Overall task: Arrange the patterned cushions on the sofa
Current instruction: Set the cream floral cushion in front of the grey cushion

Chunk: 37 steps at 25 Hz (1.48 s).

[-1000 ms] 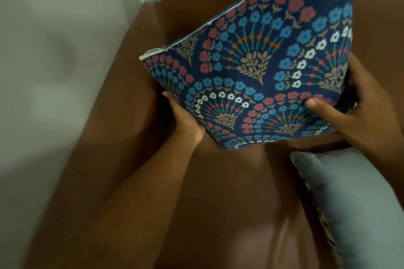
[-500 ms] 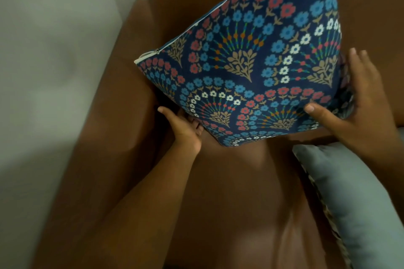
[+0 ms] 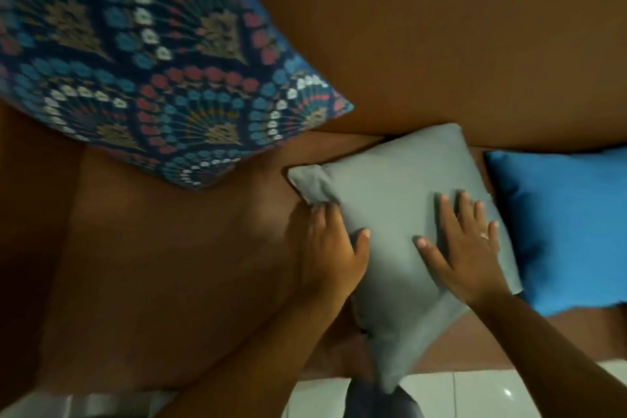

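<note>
The navy cushion with a floral fan pattern point(image 3: 146, 61) leans against the brown sofa point(image 3: 441, 37) backrest at the upper left, with no hand on it. A plain grey cushion point(image 3: 400, 187) lies on the seat at centre. My left hand point(image 3: 330, 251) grips its left edge, thumb on top and fingers under the side. My right hand point(image 3: 464, 241) lies flat on the cushion's top with fingers spread; a ring shows on one finger.
A plain bright blue cushion point(image 3: 563, 224) rests on the seat to the right, touching the grey one. White floor tiles point(image 3: 475, 394) show below the sofa's front edge. Bare brown seat point(image 3: 169, 265) lies left of the grey cushion.
Both hands let go of the patterned cushion, which now leans on the backrest. The view swung right, and both hands moved onto the grey cushion.
</note>
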Motion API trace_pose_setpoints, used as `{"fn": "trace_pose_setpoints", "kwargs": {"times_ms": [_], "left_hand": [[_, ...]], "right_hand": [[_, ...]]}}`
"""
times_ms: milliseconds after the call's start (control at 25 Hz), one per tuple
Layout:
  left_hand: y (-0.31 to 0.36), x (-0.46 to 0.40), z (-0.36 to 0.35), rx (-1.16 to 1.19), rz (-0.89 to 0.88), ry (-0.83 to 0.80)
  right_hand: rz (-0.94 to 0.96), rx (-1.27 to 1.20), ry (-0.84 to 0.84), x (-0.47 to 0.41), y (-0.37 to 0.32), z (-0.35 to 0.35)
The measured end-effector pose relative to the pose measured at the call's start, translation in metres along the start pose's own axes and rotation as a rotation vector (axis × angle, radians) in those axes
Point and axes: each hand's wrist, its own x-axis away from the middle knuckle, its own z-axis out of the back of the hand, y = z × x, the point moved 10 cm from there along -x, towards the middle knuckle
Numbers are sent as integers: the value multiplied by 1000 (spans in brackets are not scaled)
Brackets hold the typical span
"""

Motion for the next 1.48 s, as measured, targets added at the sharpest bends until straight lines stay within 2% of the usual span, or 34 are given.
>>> {"fn": "trace_pose_setpoints", "kwargs": {"times_ms": [160,240,320,440,560,720,800,880,1000,1080,1160,1320,1400,1480], "left_hand": [[24,1,-20,-131,13,225],[35,5,-27,-268,-92,337],[37,3,-43,-324,-171,303],[23,-9,-48,-302,-147,246],[16,-11,-44,-213,-121,233],[-6,13,-40,-31,127,268],[-1,8,-43,54,146,179],[17,-13,-43,122,97,45],[35,-42,-38,245,59,-104],[23,-42,-32,299,82,-106],[10,-29,-31,325,110,-81],[36,-22,-15,275,98,-76],[66,-26,-2,241,94,-211],[90,-21,4,355,183,-492]], "right_hand": [[72,-131,-39,-54,66,-1],[163,-176,-87,-67,84,-10],[215,-222,-111,-69,91,-20],[246,-289,-96,-71,88,-28],[130,-434,-155,-71,94,-32],[-40,-438,-247,-54,109,-39],[-102,-425,-306,-41,116,-43],[-177,-512,-367,-24,126,-51],[-276,-852,-304,-2,142,-47],[-330,-1060,-248,4,143,-49],[-339,-1151,-286,5,134,-53],[-296,-1135,-259,1,148,-15],[-238,-1097,-212,-1,167,27],[-154,-1122,-261,-9,174,66]]}}
